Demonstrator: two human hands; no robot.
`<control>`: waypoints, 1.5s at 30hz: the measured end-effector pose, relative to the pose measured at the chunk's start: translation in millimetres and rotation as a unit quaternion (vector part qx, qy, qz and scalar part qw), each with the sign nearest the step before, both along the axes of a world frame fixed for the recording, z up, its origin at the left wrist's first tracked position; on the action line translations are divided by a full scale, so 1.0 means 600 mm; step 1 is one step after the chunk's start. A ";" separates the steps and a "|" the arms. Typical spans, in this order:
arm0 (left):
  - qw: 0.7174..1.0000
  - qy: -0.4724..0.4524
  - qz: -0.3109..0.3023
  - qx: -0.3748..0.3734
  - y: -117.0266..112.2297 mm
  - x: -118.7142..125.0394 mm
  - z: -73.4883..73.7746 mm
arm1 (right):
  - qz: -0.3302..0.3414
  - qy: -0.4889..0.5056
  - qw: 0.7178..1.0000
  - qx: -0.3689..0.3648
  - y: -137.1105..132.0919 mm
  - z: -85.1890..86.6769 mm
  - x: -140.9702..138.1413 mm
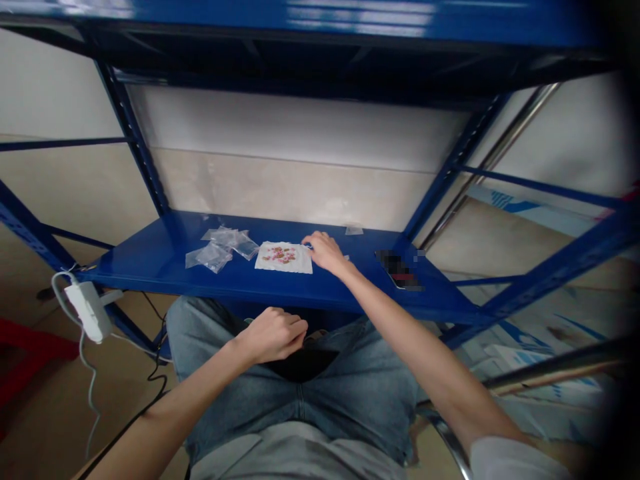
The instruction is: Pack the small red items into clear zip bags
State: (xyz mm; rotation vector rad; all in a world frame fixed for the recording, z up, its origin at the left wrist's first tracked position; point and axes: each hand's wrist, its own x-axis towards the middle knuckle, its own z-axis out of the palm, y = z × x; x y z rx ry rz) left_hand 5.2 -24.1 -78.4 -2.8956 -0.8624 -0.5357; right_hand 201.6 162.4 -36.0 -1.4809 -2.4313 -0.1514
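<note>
A white tissue-like sheet [301, 264] lies on the blue shelf, with small pink and brown pieces [279, 255] clustered in its middle. At the sheet's right edge is my right hand [325, 250], its fingers bent and drawn together; whatever they pinch is too small to make out. My left hand [277, 333] hovers over my lap in front of the shelf edge, curled into a loose fist with its inside hidden. Several clear plastic bags [220, 248] lie in a loose pile left of the sheet.
A dark phone [397, 270], partly pixelated, lies on the right of the blue shelf [150, 263]. Another clear bag [354, 229] is near the back wall. A white power strip [89, 312] with cables hangs at the left. An upper shelf [320, 20] spans overhead.
</note>
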 end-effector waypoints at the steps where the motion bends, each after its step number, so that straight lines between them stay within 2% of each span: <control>1: 1.000 0.005 -0.001 -0.005 -0.001 0.000 -0.002 | 0.034 -0.003 0.999 0.009 -0.001 0.000 -0.039; 5: 0.999 -0.001 0.012 -0.030 -0.012 -0.008 -0.005 | 0.114 -0.011 0.992 0.051 -0.001 -0.008 -0.166; 9: 0.999 -0.025 0.022 -0.040 -0.014 -0.017 0.000 | 0.147 -0.041 0.985 0.076 0.009 -0.014 -0.228; 13: 0.997 -0.045 0.034 -0.042 -0.002 -0.020 0.000 | 0.150 -0.027 0.985 0.078 0.018 -0.012 -0.245; 18: 0.991 -0.093 0.077 -0.056 0.006 -0.026 -0.004 | 0.112 0.124 0.983 0.076 0.017 0.016 -0.231; 20: 0.983 -0.133 0.102 -0.081 0.005 -0.031 -0.002 | 0.113 0.223 0.967 0.040 0.005 0.032 -0.216; 22: 0.965 -0.194 0.131 -0.118 0.005 -0.035 0.002 | 0.136 0.343 0.929 -0.044 -0.022 0.045 -0.193; 25: 0.911 -0.319 0.146 -0.218 0.011 -0.039 0.006 | 0.198 0.482 0.825 -0.220 -0.091 0.056 -0.144; 27: 0.844 -0.404 0.128 -0.329 0.020 -0.040 0.005 | 0.224 0.511 0.772 -0.303 -0.147 0.057 -0.105; 30: 0.715 -0.464 0.079 -0.516 0.038 -0.040 -0.001 | 0.248 0.494 0.729 -0.404 -0.216 0.046 -0.051; 33: 0.611 -0.413 0.000 -0.676 0.049 -0.040 -0.005 | 0.239 0.471 0.707 -0.470 -0.245 0.022 -0.014; 35: 0.570 -0.370 -0.049 -0.732 0.050 -0.040 -0.009 | 0.224 0.464 0.713 -0.475 -0.244 0.004 -0.001; 36: 0.563 -0.357 -0.065 -0.743 0.048 -0.040 -0.011 | 0.221 0.456 0.725 -0.467 -0.240 -0.003 0.003; 40: 0.582 -0.333 -0.081 -0.737 0.043 -0.038 -0.021 | 0.233 0.411 0.786 -0.398 -0.221 -0.020 0.004; 45: 0.610 -0.350 -0.098 -0.705 0.045 -0.031 -0.016 | 0.211 0.390 0.831 -0.335 -0.209 -0.031 -0.001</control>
